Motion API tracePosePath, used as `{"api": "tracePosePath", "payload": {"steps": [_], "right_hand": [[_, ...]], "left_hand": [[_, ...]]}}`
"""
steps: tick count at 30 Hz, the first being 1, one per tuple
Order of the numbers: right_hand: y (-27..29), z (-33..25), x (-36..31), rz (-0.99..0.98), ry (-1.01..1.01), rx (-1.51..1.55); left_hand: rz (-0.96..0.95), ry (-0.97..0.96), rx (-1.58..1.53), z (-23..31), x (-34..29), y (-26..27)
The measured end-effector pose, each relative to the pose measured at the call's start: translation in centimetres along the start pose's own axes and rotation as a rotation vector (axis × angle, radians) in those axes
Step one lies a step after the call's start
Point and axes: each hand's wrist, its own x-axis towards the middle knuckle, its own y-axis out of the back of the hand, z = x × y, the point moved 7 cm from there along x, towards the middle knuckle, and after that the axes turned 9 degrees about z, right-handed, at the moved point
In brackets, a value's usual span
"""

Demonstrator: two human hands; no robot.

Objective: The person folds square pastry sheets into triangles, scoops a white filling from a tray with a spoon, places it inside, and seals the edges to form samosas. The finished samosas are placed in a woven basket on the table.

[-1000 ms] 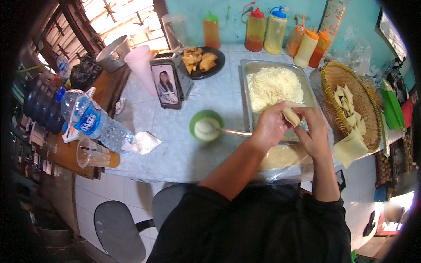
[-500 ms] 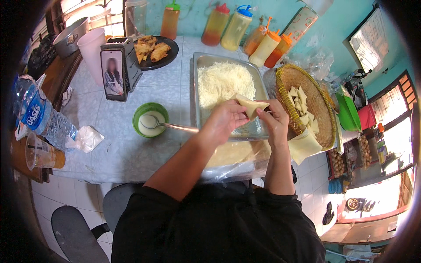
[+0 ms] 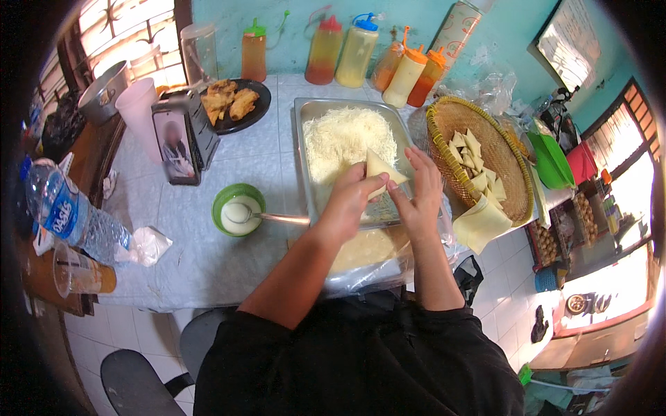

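Over the near part of a metal tray [image 3: 301, 135], my left hand [image 3: 348, 201] pinches a pale pastry triangle [image 3: 380, 168] between thumb and fingers. My right hand [image 3: 420, 200] touches the lower corner of this pastry with its thumb, its other fingers stretched out and apart. Pale shredded filling [image 3: 347, 139] is heaped in the tray. To the right, a woven basket [image 3: 512, 156] holds several folded triangles [image 3: 467, 147], and a pale pastry sheet [image 3: 480, 224] hangs over its near edge. More pale sheets [image 3: 371, 251] lie under clear plastic in front of the tray.
On the left stand a green bowl [image 3: 220, 206] of white liquid with a spoon [image 3: 283, 219], a propped phone [image 3: 175, 147], a water bottle [image 3: 73, 208] and a plastic cup [image 3: 87, 272]. Behind are a black plate [image 3: 258, 111] of fried food and several squeeze bottles [image 3: 357, 59].
The pastry has turned, so a pointed corner now stands upward. My right hand has loosened from it, fingers spreading out. The whole view has shifted slightly.
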Motion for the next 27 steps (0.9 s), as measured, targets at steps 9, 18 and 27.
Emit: {"api": "tracePosePath", "payload": {"steps": [9,18,27], "right_hand": [[-0.5,-0.5,-1.6,-0.146,0.169,-0.178],[0.8,3.2,-4.9,-0.137,-0.261,0.385],[-2.4,1.6,-4.8,-0.082,-1.105,1.751]], "left_hand": [[-0.113,0.038,-0.019,0.3,-0.3,-1.0],[-0.067,-0.160,-0.083,2.5,-1.1,-1.2],[-0.261,-0.012,0.030,1.7,-2.6,-3.6]]}}
